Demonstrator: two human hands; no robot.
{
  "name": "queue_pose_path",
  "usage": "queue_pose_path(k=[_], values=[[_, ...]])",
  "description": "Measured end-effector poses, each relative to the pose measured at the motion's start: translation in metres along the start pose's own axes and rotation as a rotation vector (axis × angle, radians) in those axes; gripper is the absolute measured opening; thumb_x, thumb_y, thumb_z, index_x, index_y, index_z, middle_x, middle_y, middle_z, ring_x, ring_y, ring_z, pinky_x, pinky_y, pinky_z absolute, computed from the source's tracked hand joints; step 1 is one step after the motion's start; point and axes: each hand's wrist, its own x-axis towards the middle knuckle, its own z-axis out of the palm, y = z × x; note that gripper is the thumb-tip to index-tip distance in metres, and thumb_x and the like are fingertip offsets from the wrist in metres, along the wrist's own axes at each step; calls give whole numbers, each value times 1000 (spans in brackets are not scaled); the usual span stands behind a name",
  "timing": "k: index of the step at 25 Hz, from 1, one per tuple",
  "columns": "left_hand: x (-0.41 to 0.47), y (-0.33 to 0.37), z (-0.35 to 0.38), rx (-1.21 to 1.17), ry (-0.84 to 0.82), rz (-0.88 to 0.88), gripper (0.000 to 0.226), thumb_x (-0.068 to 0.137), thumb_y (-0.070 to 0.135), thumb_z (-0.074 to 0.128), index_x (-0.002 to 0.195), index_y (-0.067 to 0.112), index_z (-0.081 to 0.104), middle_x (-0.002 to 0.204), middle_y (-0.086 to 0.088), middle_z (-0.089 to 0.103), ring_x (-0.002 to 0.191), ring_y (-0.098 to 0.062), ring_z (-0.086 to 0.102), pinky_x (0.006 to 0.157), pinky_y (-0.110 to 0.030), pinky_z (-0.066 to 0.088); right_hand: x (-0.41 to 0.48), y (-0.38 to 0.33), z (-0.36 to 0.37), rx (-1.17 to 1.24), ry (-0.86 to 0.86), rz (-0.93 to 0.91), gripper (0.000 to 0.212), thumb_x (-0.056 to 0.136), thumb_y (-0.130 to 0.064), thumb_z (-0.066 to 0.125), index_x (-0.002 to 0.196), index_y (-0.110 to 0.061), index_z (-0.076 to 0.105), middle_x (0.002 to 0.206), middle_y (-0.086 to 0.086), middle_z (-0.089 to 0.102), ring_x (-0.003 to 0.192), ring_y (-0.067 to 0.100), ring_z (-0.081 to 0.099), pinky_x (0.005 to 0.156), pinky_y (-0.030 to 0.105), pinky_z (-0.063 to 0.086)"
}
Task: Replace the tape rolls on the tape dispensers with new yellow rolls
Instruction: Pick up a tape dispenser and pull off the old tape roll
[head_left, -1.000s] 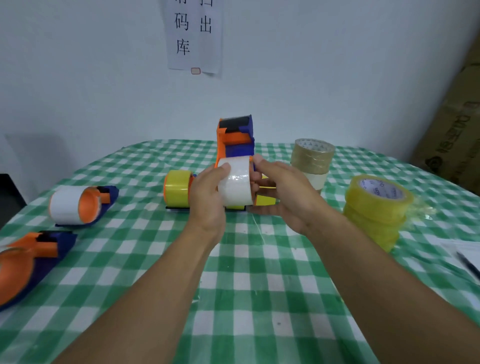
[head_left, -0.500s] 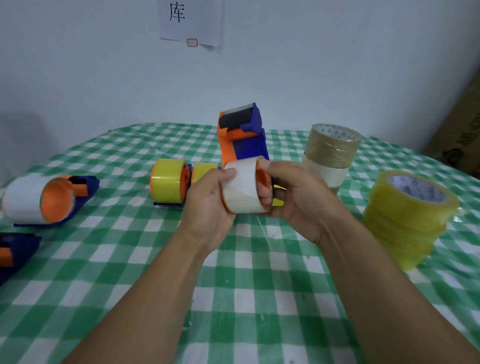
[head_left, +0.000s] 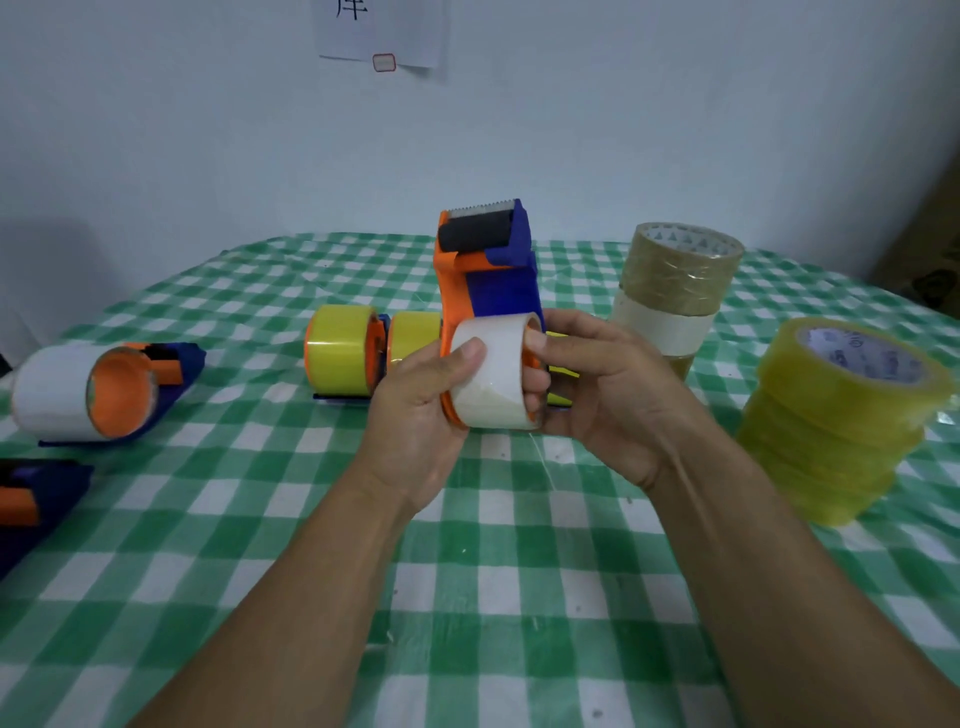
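I hold an orange and blue tape dispenser (head_left: 488, 270) upright above the table, its cutter end pointing up. A white tape roll (head_left: 496, 376) sits on its orange hub. My left hand (head_left: 421, 410) grips the roll from the left, thumb on its face. My right hand (head_left: 597, 384) holds the roll's right edge, fingers curled into the hub side. Behind them lie two dispensers loaded with yellow rolls (head_left: 340, 356). A stack of new yellow rolls (head_left: 841, 415) stands at the right.
On the left lies a dispenser with a white roll (head_left: 62, 392), and another dispenser (head_left: 31, 499) is cut off by the frame edge. A stack of brown and white rolls (head_left: 675, 280) stands behind my right hand. The green checked tablecloth (head_left: 493, 571) covers the table.
The view has dropped and moved closer. Both hands stay on the white roll, which has shifted slightly toward me on the hub.
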Motion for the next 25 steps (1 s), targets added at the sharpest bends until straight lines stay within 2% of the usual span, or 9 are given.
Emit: queue_pose_path(k=[3,6,8,11,13,15,18,22,25], values=[[1,1,2,41,37,46,42,92,18,55,124,-9,61,94,-23,72,84,-31,70,78,-41,59,-5,-2,-2,57,-12,-55,49,86,-24,76,131,-13,60,89,9,67,77,19,64,75,45,60],[-2,2,5,116,56,110,30,92,17,56,114,4,71,103,-19,74,95,-31,71,83,-40,59,-10,1,4,-192,98,-116,64,77,-46,81,132,-22,58,115,13,67,98,23,72,85,54,61],[-5,0,8,153,45,131,30,93,17,55,116,4,69,110,-19,73,103,-32,70,87,-40,57,-9,5,11,-287,146,-75,80,71,-56,81,135,-17,53,113,15,71,99,29,74,85,55,61],[-6,-3,12,132,83,153,35,96,23,51,117,0,67,111,-20,71,105,-32,68,93,-43,56,-8,9,16,-280,159,-31,101,58,-65,84,135,-10,48,114,10,72,97,23,75,86,48,62],[-4,-1,14,106,128,167,34,99,27,48,110,4,71,103,-16,73,99,-29,69,90,-42,57,-11,9,15,-251,166,-62,93,56,-66,80,126,-12,52,114,9,72,96,20,75,81,45,63],[-4,3,16,81,163,174,37,100,24,45,96,12,79,90,-11,75,86,-24,71,82,-39,58,-14,7,14,-245,181,-87,72,66,-62,74,115,-11,57,108,8,73,93,19,75,77,42,63],[-6,9,18,38,165,164,50,102,23,39,78,15,82,69,-8,72,65,-19,69,68,-34,60,-13,8,10,-317,165,-80,40,86,-44,74,107,-12,61,105,8,73,93,22,73,81,41,62],[-6,10,17,-10,184,164,48,99,28,42,72,9,78,57,-9,65,53,-21,62,61,-32,56,-12,7,11,-174,146,-60,18,97,-15,61,112,-5,63,99,13,74,88,27,73,75,46,64],[-4,10,18,-58,234,159,53,103,25,40,70,11,80,57,-7,66,50,-16,62,55,-28,55,-12,5,7,-178,229,-154,19,91,3,50,99,-4,66,91,11,72,81,21,68,70,40,63]])
